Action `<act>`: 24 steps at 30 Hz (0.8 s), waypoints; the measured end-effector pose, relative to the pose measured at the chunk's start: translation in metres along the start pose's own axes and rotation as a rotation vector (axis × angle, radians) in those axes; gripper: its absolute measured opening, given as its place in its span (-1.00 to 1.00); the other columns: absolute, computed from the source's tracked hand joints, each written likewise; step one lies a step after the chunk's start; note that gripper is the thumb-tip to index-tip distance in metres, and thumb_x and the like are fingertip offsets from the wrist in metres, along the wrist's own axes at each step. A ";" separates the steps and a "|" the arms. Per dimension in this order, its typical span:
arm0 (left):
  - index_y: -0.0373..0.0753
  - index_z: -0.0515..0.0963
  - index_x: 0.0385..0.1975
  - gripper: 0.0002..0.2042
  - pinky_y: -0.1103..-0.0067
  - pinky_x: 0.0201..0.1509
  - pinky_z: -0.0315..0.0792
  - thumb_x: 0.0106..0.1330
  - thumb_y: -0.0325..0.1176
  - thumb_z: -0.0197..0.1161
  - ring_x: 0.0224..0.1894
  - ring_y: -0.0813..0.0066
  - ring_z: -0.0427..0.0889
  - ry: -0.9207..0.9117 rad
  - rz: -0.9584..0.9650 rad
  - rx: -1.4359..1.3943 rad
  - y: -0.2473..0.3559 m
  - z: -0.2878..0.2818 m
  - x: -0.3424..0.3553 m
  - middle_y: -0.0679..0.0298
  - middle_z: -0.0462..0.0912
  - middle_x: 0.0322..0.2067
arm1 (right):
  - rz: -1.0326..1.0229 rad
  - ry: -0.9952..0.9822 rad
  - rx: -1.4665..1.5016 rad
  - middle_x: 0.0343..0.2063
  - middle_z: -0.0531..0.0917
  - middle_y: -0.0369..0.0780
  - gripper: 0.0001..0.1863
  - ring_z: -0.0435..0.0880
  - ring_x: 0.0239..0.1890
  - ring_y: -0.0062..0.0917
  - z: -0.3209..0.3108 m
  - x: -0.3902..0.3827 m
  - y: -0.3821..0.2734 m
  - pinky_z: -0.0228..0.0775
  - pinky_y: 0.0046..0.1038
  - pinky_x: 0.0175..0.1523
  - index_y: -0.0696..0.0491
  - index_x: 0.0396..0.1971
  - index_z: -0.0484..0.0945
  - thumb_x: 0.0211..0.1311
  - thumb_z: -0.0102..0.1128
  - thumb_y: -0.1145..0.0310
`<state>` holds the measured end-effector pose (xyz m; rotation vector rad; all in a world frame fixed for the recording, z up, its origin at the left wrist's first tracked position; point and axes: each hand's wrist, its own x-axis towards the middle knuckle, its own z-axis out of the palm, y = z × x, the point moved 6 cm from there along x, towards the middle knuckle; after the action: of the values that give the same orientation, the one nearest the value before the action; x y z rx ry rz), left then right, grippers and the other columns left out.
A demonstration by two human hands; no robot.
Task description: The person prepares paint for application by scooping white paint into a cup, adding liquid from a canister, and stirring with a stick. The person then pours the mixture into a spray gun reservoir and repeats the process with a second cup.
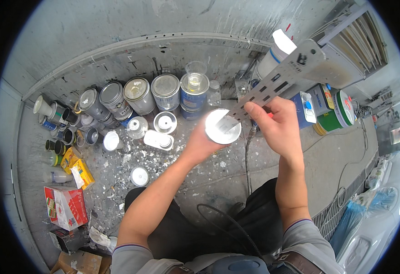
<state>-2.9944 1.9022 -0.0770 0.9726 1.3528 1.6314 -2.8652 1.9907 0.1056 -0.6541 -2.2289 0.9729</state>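
Note:
My left hand (197, 142) is wrapped round a cup (213, 122) with a whitish inside, held up in front of me. In my right hand (278, 129), thumb and fingers pinch a long flat mixing stick (280, 75) with dark slots along it. Its lower end reaches into the cup, and its upper end slants up to the right. What the cup contains is hard to make out in the glare. Just beyond the cup stand a blue-labelled can (194, 97) and a clear bottle (214, 93).
Paint cans (165, 90) line the back wall. Used cups (111, 141), a white rectangular tin (158, 139) and a red box (66, 208) sit left on the splattered floor. On the right are a blue can (303, 109), a green bucket (335, 118), hoses and a plastic-wrapped panel (378, 219).

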 end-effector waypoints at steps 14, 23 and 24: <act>-0.27 0.41 0.37 -0.16 0.36 0.40 0.48 0.01 -0.47 0.69 0.29 0.31 0.60 0.000 0.047 0.041 0.011 0.007 -0.001 0.18 0.63 0.23 | -0.052 0.034 -0.083 -0.50 0.73 -0.28 -0.84 0.53 -0.47 -0.72 0.006 0.002 0.022 0.34 -0.52 -0.38 0.27 -0.26 0.76 0.36 0.42 0.45; -0.26 0.41 0.37 -0.17 0.35 0.37 0.51 0.02 -0.50 0.67 0.27 0.33 0.63 -0.007 -0.001 0.006 0.009 0.009 0.003 0.20 0.64 0.21 | 0.043 -0.037 -0.054 -0.59 0.67 -0.31 -0.80 0.47 -0.51 -0.74 0.014 -0.002 0.034 0.31 -0.51 -0.42 0.27 -0.29 0.75 0.38 0.44 0.40; -0.26 0.41 0.37 -0.18 0.36 0.38 0.51 0.03 -0.50 0.67 0.27 0.33 0.62 -0.007 -0.007 0.013 0.009 0.009 0.003 0.20 0.64 0.21 | 0.032 -0.020 -0.049 -0.59 0.67 -0.32 -0.80 0.47 -0.50 -0.75 0.012 -0.002 0.033 0.31 -0.51 -0.42 0.27 -0.29 0.75 0.38 0.44 0.40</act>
<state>-2.9883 1.9075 -0.0670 0.9792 1.3619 1.6149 -2.8657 2.0036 0.0731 -0.7069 -2.2721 0.9472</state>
